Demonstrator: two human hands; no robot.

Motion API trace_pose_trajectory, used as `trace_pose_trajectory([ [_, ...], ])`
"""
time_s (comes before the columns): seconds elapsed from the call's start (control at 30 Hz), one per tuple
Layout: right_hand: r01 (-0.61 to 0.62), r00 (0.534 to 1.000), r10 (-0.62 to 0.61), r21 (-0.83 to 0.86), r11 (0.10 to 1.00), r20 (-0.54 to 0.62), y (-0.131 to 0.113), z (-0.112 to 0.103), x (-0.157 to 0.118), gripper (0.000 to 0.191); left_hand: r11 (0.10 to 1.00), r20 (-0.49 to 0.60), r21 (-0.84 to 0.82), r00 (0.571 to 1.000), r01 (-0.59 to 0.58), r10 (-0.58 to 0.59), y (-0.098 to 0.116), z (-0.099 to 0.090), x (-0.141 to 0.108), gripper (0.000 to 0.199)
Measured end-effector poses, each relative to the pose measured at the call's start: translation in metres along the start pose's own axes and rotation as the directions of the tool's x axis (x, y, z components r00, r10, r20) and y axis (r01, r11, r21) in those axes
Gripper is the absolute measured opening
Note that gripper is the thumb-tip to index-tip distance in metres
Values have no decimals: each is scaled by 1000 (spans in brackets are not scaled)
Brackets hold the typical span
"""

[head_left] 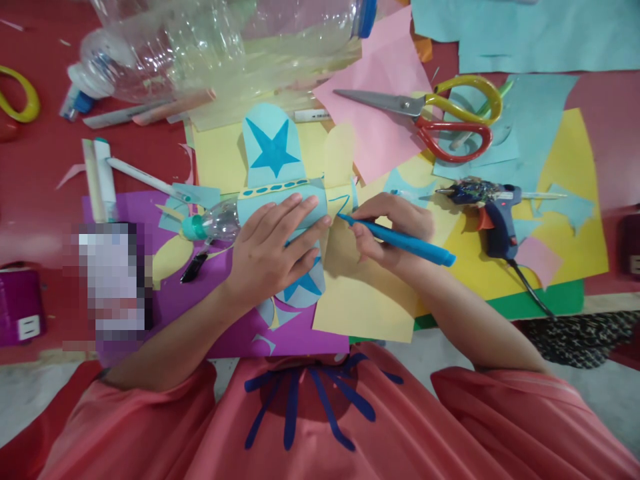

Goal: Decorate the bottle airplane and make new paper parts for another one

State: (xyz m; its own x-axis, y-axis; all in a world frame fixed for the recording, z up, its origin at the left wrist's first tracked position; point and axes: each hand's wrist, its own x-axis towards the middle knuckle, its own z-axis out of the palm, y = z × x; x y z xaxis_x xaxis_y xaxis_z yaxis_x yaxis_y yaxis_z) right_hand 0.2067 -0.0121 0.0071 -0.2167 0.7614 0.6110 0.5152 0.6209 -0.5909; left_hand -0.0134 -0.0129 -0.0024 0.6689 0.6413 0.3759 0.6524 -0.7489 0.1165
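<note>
A plastic bottle (223, 221) lies on its side, wrapped in light blue paper, its green cap pointing left. Blue paper fins with stars (273, 148) stick out from it above and below. My left hand (273, 243) rests across the wrapping, fingers spread and pressing it from above. In my right hand (393, 230) is a blue marker (405, 241), its tip on the pale yellow paper band (337, 200) at the bottle's right end. A blue zigzag line shows there. Beneath lies a pale yellow sheet (367, 303).
Scissors (407, 105) lie at upper right, a glue gun (497, 217) with its cord at right. Clear plastic bottles (165, 53) fill the upper left. Several markers (104, 180) and a phone (113, 277) are at left. Paper sheets and scraps cover the red table (40, 180).
</note>
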Motion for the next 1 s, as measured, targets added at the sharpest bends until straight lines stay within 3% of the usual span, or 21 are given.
trace_pose_trajectory([
  [0.1,21,1000,-22,8,1000,18,-2,2,0,4,1000,6,5,1000,3,-3,0,0,1,54],
  [0.23,22,1000,-23,73,997,11,-1,3,-3,5,997,-74,63,996,-48,53,0,0,2,53],
  [0.43,-152,971,162,65,986,-174,5,1,-4,3,998,-44,60,999,-19,22,1,-1,1,47],
  [0.53,-187,962,195,55,981,-190,5,2,-3,7,998,-36,59,999,-23,25,1,-2,1,47],
  [0.73,-188,965,191,35,982,-178,3,4,-2,12,1000,6,30,1000,-2,2,1,-1,0,50],
  [1.0,-127,969,144,97,987,-198,7,-1,-1,8,996,-49,78,998,-42,46,1,-2,2,45],
])
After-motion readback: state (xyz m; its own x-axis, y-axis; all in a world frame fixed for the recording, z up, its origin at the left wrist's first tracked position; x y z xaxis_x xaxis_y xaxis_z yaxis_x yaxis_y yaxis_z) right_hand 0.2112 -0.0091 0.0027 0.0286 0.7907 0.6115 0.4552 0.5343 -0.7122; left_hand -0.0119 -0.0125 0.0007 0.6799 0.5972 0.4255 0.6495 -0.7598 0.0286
